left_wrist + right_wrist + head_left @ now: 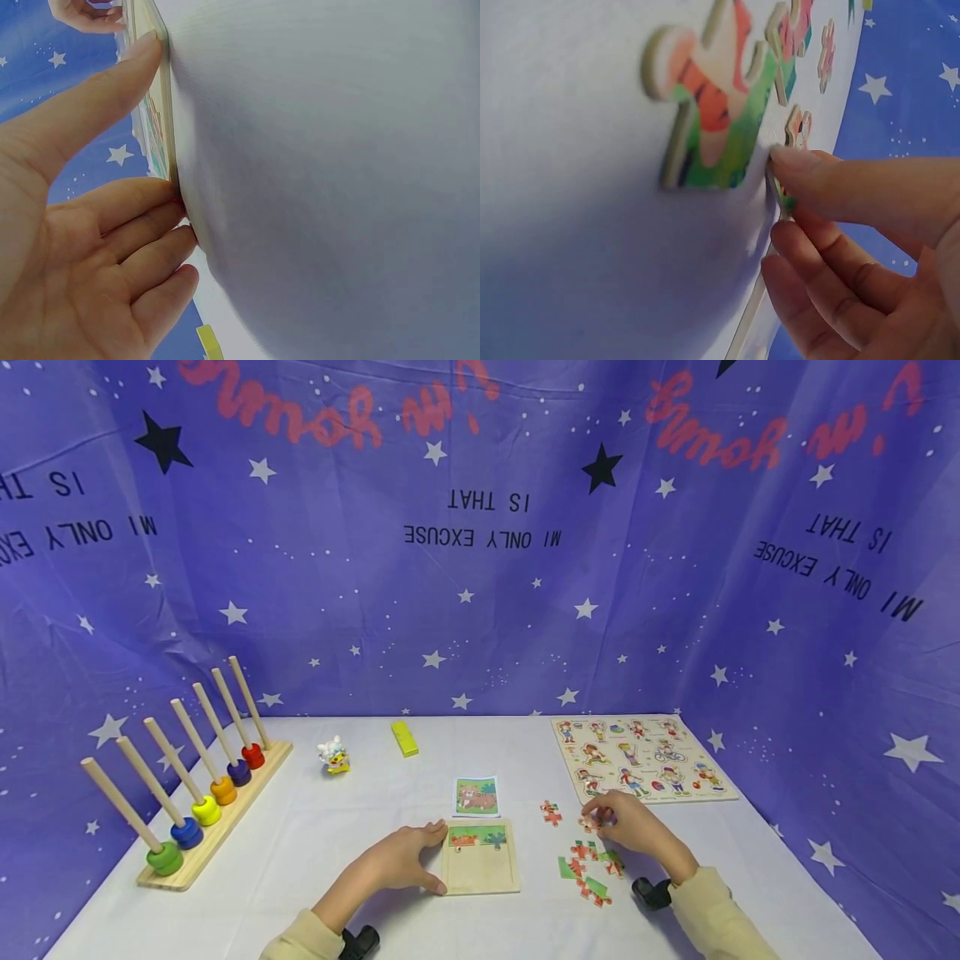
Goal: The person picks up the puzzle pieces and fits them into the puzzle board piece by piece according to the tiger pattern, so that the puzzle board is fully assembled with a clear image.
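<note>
A wooden puzzle tray [480, 870] lies mid-table, with joined pieces [477, 837] along its far side. At its left edge rests my left hand [401, 857], thumb by the near corner and fingertips by the far one; in the left wrist view the fingers [154, 259] reach fairly straight against the rim. To the right of the tray, my right hand [633, 824] pinches a jigsaw piece [783, 196] between thumb and fingers, close over the table. Its fingers partly hide the piece. Several loose jigsaw pieces [595, 887] lie just nearer, and another piece [551, 813] is to the left.
Behind the tray lies a picture card [476, 797]. A wooden board with figures [645, 760] is at the back right. On the left stands a peg rack [217, 827] with coloured rings. A small toy figure [333, 755] and a yellow block [405, 738] sit farther back.
</note>
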A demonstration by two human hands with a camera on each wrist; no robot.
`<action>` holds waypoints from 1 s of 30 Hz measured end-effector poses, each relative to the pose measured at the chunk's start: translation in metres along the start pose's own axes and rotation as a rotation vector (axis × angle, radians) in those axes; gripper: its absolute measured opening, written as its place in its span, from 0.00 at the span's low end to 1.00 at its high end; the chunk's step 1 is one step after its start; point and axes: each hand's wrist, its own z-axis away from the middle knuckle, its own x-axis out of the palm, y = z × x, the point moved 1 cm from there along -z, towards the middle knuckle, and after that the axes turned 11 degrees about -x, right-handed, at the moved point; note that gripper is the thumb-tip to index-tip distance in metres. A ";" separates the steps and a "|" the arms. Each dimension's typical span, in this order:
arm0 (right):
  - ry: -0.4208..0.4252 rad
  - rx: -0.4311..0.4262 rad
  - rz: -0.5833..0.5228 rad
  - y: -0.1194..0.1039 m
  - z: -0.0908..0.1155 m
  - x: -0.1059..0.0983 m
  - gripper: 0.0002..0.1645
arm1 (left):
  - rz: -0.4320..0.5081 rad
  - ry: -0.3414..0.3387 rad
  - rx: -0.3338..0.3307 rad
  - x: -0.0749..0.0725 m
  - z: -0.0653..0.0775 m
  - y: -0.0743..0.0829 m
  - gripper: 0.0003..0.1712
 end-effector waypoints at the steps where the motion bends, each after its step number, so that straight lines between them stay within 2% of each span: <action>1: -0.003 0.006 0.001 0.000 0.000 -0.001 0.19 | -0.001 0.001 0.000 0.000 0.000 0.000 0.51; 9: -0.011 0.026 0.001 -0.002 0.003 -0.004 0.17 | -0.001 -0.005 -0.006 0.000 -0.001 0.000 0.51; 19: 0.011 -0.026 -0.008 -0.003 0.001 -0.006 0.12 | -0.020 -0.026 -0.012 -0.001 -0.003 -0.001 0.51; 30: 0.025 -0.089 0.041 -0.020 -0.005 -0.005 0.13 | -0.007 -0.006 0.000 0.000 -0.002 0.002 0.52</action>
